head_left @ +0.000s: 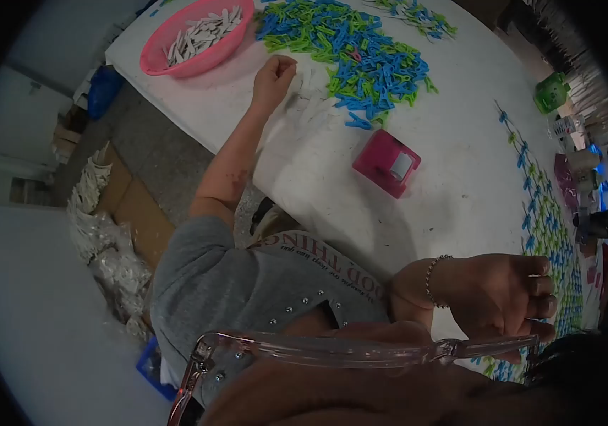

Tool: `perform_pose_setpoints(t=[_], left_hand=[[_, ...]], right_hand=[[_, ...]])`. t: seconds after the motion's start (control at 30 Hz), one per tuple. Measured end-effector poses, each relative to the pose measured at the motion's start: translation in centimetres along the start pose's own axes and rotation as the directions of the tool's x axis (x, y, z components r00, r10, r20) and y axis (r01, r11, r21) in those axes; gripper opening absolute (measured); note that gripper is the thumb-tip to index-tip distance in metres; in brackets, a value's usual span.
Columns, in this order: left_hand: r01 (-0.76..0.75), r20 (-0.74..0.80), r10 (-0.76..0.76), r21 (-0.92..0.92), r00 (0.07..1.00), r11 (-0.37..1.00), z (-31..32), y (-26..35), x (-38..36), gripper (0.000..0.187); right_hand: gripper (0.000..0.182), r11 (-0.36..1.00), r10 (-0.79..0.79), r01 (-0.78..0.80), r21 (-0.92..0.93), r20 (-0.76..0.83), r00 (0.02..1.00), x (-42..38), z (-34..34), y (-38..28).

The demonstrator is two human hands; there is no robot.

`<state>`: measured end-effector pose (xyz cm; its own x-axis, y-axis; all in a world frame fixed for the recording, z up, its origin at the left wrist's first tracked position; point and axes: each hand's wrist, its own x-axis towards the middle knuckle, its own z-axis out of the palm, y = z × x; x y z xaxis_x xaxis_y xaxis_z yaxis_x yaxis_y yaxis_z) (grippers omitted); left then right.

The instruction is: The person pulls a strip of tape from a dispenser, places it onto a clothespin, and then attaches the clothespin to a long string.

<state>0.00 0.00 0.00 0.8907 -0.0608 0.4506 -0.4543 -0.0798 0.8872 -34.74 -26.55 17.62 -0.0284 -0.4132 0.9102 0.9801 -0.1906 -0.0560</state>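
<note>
My left hand (273, 84) is over the white table, its fingers curled closed. What it holds, if anything, is hidden. A few faint white pieces (312, 106) lie just right of it. Beyond, blue and green clothes pegs (378, 64) are heaped loose on the table. My right hand (499, 298) is raised close to the camera at the lower right, a beaded bracelet on its wrist. Its fingers are bent inward, and I cannot make out anything in them. Behind it run rows of pegs (556, 248) along the table's right side.
A pink basin (156, 58) of slim white pieces stands at the table's far left. A magenta box (375, 165) sits mid-table. More pegs (424, 20) lie at the far edge. On the floor at left are cardboard (137, 213) and clear plastic bags (121, 273). A green container (551, 92) stands far right.
</note>
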Motion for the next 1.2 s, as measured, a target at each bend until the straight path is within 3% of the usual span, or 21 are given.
perform_pose_setpoints(t=[0.07,0.17,0.27,0.37,0.5,0.6,0.73,0.8,0.83,0.9,0.93,1.0,1.03,1.13,1.2], left_hand=[[0.151,0.125,-0.184,0.238,0.975,0.960,-0.9,-1.3,-0.8,0.016],[0.129,0.186,-0.256,0.511,0.949,0.850,-3.0,-1.1,-0.9,0.020],[0.015,0.114,-0.110,0.626,0.987,0.779,-2.3,-2.3,0.7,0.027],[0.063,0.112,-0.188,0.680,0.976,0.731,-1.1,-2.1,2.5,0.033],[-0.009,0.187,-0.180,0.717,0.966,0.697,0.4,-3.9,4.2,0.035],[-0.083,0.244,-0.152,0.740,0.958,0.668,0.8,-5.4,5.0,0.037],[-0.041,0.284,-0.199,0.661,0.938,0.749,-0.2,-4.3,6.0,0.034],[-0.138,0.222,0.014,0.554,0.975,0.821,-1.0,-2.7,6.3,0.026],[-0.143,0.230,0.015,0.550,0.973,0.823,-1.1,-1.3,6.2,0.026],[-0.243,-0.002,0.266,0.397,0.964,0.885,-1.3,1.8,6.1,0.015],[-0.246,0.004,0.266,0.389,0.964,0.888,-1.3,3.2,5.9,0.015],[-0.325,0.002,0.332,0.204,0.943,0.923,-1.1,5.7,5.3,0.012],[-0.325,0.006,0.330,0.195,0.944,0.925,-0.8,6.7,4.6,0.012],[-0.303,0.114,0.297,0.038,0.948,0.952,1.5,10.4,1.0,0.010],[-0.311,0.269,0.327,-0.102,0.906,0.945,3.0,13.0,-1.8,0.010]], right_hand=[[0.048,1.000,0.004,-0.005,-0.028,-0.037,0.999,-0.1,0.3,0.5],[0.045,0.998,0.043,-0.046,-0.039,-0.072,0.996,-1.2,1.5,0.9],[0.044,0.998,0.059,-0.062,-0.023,-0.094,0.994,-1.7,1.8,1.5],[0.046,0.998,0.063,-0.063,0.005,-0.117,0.991,-2.0,2.1,2.1],[0.043,0.998,0.048,-0.054,-0.037,-0.145,0.988,-2.0,3.6,3.7],[0.044,0.973,0.063,-0.099,-0.209,-0.174,0.983,-2.9,3.0,5.4],[0.041,0.932,0.130,-0.186,-0.312,-0.191,0.973,-3.8,3.5,8.3],[0.034,0.925,0.182,-0.236,-0.298,-0.198,0.963,-4.6,3.7,9.8],[0.034,0.923,0.177,-0.233,-0.306,-0.199,0.964,-4.8,3.8,10.1],[0.023,0.776,0.426,-0.424,-0.466,-0.108,0.898,-5.3,4.1,10.5],[0.023,0.773,0.421,-0.420,-0.475,-0.111,0.900,-5.8,4.0,11.2],[0.013,0.650,0.583,-0.420,-0.633,0.062,0.810,-7.1,3.7,12.7],[0.013,0.645,0.582,-0.416,-0.641,0.059,0.811,-7.5,3.9,13.0],[0.019,0.579,0.718,-0.414,-0.703,0.198,0.667,-8.8,4.2,13.5],[0.019,0.564,0.742,-0.430,-0.705,0.205,0.638,-9.3,4.0,13.2]])
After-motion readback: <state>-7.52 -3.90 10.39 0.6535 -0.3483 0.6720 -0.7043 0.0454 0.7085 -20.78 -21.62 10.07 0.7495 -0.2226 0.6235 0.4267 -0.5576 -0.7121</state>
